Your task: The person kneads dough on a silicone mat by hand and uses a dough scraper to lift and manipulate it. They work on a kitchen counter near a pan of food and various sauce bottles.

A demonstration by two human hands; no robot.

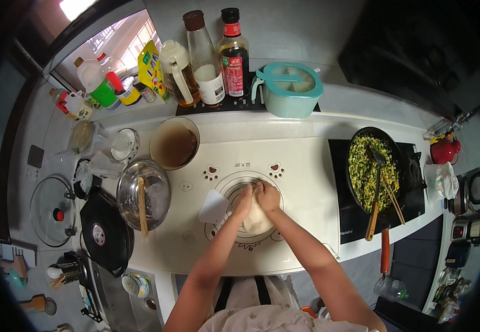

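Observation:
A pale lump of dough (257, 218) lies on a cream kneading mat (302, 174) printed with rings and paw marks. My left hand (243, 202) presses along the dough's left side, fingers curled. My right hand (268, 196) grips its far right end, close beside the left. Part of the dough is hidden under both hands. Just left of my left hand, a white plastic dough scraper (213, 207) rests flat on the mat.
Left stands a steel bowl (124, 199) with a wooden rolling pin (142, 207) across it; behind is a bowl of brownish liquid (173, 143). Right, a wok (350, 166) of chopped filling (368, 166) sits on the black cooktop (350, 226). Bottles (233, 58) line the back ledge.

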